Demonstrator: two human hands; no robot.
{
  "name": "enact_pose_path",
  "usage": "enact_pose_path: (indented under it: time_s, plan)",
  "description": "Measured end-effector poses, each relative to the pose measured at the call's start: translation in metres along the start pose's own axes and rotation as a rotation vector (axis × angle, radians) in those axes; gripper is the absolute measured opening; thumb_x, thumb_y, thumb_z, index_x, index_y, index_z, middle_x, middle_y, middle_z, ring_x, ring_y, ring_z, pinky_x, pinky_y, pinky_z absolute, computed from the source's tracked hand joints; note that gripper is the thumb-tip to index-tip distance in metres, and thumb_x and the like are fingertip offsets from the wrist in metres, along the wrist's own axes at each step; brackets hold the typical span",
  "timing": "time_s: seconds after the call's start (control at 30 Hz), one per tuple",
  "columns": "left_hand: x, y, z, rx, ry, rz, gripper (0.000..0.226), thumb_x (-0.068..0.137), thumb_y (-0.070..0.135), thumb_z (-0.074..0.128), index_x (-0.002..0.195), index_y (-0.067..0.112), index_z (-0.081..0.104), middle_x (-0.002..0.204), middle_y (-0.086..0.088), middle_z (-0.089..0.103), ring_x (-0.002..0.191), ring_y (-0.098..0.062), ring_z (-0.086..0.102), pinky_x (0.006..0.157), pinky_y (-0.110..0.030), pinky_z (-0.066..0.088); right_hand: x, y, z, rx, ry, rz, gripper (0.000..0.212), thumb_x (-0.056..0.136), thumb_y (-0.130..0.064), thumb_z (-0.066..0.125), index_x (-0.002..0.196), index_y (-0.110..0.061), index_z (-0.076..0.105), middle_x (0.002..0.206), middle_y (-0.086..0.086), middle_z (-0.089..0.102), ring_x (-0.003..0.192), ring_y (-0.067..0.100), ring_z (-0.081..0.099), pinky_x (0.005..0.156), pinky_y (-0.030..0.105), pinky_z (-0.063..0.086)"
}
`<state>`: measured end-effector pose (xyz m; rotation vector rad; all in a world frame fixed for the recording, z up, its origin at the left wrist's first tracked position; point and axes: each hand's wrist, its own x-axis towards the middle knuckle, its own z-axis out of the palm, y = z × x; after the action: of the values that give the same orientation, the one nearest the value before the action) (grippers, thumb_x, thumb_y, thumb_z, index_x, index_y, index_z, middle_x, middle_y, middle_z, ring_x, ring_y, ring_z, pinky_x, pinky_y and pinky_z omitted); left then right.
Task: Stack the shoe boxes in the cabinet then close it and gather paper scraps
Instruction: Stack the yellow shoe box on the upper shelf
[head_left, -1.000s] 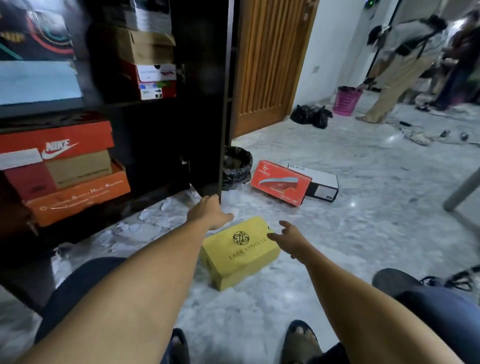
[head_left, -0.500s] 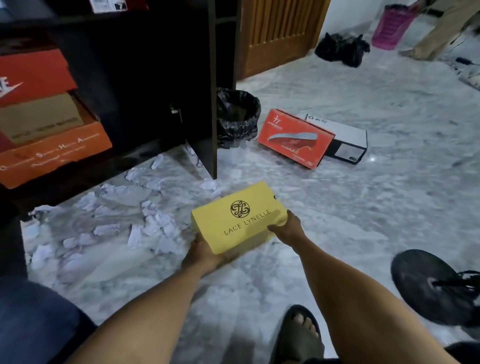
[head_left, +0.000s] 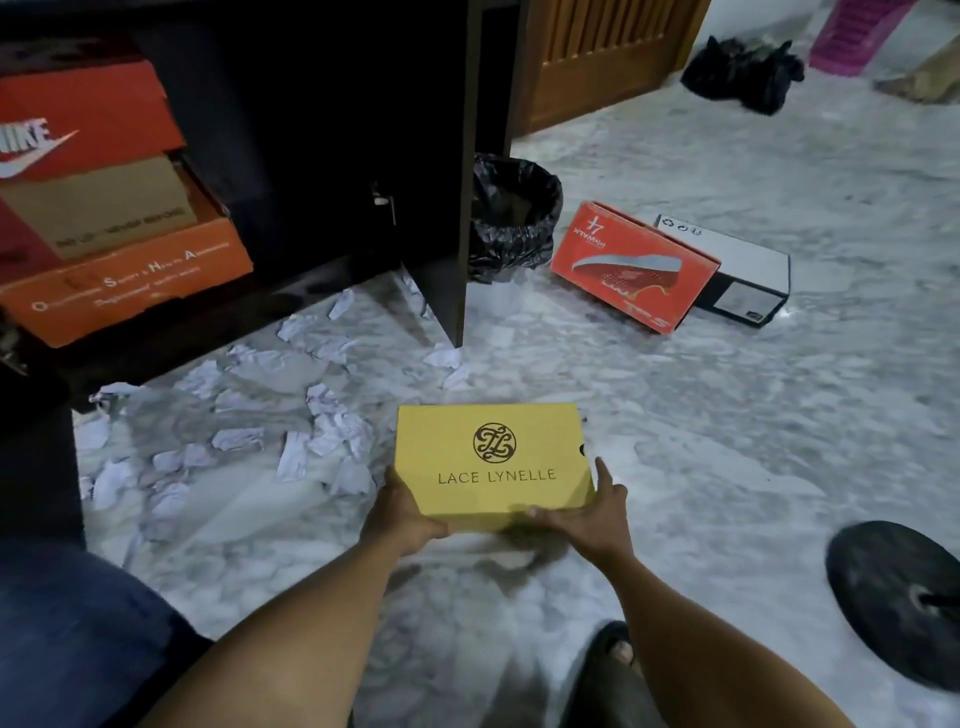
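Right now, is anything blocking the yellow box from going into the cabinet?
Nothing visible blocks it. The left hand and right hand hold the yellow box; the cabinet door stands open, and only paper scraps lie on the floor between it and the cabinet.

"LACE LYNELLE" on yellow box; probably "NIKE" on red box

Home hallway, prob.: marble floor, wood door, dark shoe cabinet w/ stacked boxes, lined bin.

Grey marble floor under paper scraps, lined bin, red box against white box.
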<state>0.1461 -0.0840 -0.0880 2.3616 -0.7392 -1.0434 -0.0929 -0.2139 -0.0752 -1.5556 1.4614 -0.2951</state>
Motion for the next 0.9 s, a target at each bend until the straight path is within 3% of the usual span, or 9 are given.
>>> enact_pose_path:
  time_s: [0.13, 0.2, 0.3, 0.33, 0.43, 0.53, 0.6, 0.73, 0.9]
  plan:
    - [0.001, -0.018, -0.002, 0.019, 0.022, 0.023, 0.110, 0.057, 0.031, 0.093, 0.139, 0.019, 0.020, 0.127, -0.003, 0.058, 0.112, -0.028, 0.058, 0.083, -0.034, 0.049, -0.009, 0.013, 0.002, 0.000, -0.099, -0.056, 0.123, 0.031, -0.047, 0.100, 0.130, -0.057, 0.027, 0.117, -0.012, 0.035, 0.115, 0.008, 0.029, 0.095, 0.033, 0.039]
    - [0.001, -0.025, -0.003, 0.000, 0.019, 0.035, 0.114, 0.055, 0.034, 0.094, 0.139, 0.022, 0.017, 0.129, -0.002, 0.057, 0.111, -0.028, 0.057, 0.085, -0.036, 0.049, -0.007, 0.016, 0.003, -0.015, -0.104, -0.070, 0.120, 0.028, -0.045, 0.101, 0.123, -0.060, 0.029, 0.118, -0.016, 0.038, 0.117, 0.010, 0.032, 0.094, 0.034, 0.041]
    - [0.001, -0.030, -0.003, -0.016, 0.002, 0.046, 0.112, 0.056, 0.037, 0.094, 0.137, 0.025, 0.017, 0.128, -0.002, 0.057, 0.110, -0.028, 0.057, 0.083, -0.035, 0.048, 0.008, 0.033, 0.008, -0.008, -0.070, -0.105, 0.134, 0.018, -0.058, 0.098, 0.135, -0.050, 0.033, 0.124, -0.009, 0.049, 0.120, 0.016, 0.047, 0.096, 0.043, 0.050]
    - [0.001, -0.030, -0.004, -0.020, 0.006, 0.053, 0.110, 0.057, 0.038, 0.094, 0.135, 0.026, 0.018, 0.128, -0.001, 0.058, 0.109, -0.027, 0.057, 0.083, -0.035, 0.049, 0.010, 0.034, 0.008, 0.020, -0.075, -0.120, 0.132, 0.017, -0.054, 0.100, 0.133, -0.046, 0.037, 0.123, -0.009, 0.053, 0.117, 0.014, 0.052, 0.092, 0.039, 0.053]
    - [-0.003, -0.027, -0.007, -0.055, 0.036, 0.082, 0.111, 0.054, 0.044, 0.093, 0.137, 0.030, 0.020, 0.130, 0.002, 0.057, 0.111, -0.025, 0.057, 0.086, -0.037, 0.051, -0.007, 0.013, 0.001, 0.138, -0.095, -0.120, 0.109, 0.026, -0.019, 0.098, 0.119, -0.026, 0.043, 0.113, -0.015, 0.055, 0.099, -0.006, 0.058, 0.073, 0.008, 0.049]
    - [-0.013, -0.015, -0.012, -0.079, 0.059, 0.089, 0.135, 0.048, 0.055, 0.091, 0.152, 0.034, 0.008, 0.136, 0.004, 0.055, 0.119, -0.027, 0.056, 0.086, -0.037, 0.051, -0.019, -0.007, -0.009, 0.233, -0.111, -0.107, 0.104, 0.038, -0.006, 0.088, 0.124, -0.018, 0.031, 0.110, -0.015, 0.048, 0.093, -0.004, 0.051, 0.063, -0.001, 0.042]
    - [-0.022, -0.006, -0.020, -0.114, 0.081, 0.089, 0.146, 0.035, 0.066, 0.086, 0.154, 0.040, 0.006, 0.139, 0.007, 0.055, 0.121, -0.026, 0.057, 0.089, -0.039, 0.053, -0.023, -0.015, -0.016, 0.208, -0.096, -0.103, 0.113, 0.039, -0.004, 0.092, 0.133, -0.016, 0.030, 0.114, -0.008, 0.048, 0.099, 0.006, 0.049, 0.062, 0.001, 0.043]
    - [-0.036, 0.015, -0.046, -0.153, 0.127, 0.157, 0.155, 0.023, 0.074, 0.084, 0.155, 0.037, 0.013, 0.145, 0.006, 0.052, 0.129, -0.022, 0.052, 0.102, -0.040, 0.047, -0.033, -0.041, -0.038, 0.134, -0.073, -0.110, 0.137, 0.030, -0.035, 0.094, 0.147, -0.016, 0.025, 0.118, -0.013, 0.049, 0.116, 0.019, 0.048, 0.082, 0.024, 0.046]
    - [-0.061, 0.053, -0.095, -0.163, 0.231, 0.267, 0.140, 0.021, 0.082, 0.081, 0.147, 0.041, 0.033, 0.135, 0.010, 0.058, 0.122, -0.021, 0.056, 0.094, -0.039, 0.051, -0.048, -0.098, -0.067, 0.120, -0.040, -0.202, 0.124, 0.050, -0.019, 0.099, 0.149, -0.020, 0.025, 0.128, -0.004, 0.049, 0.121, 0.022, 0.047, 0.090, 0.035, 0.046]
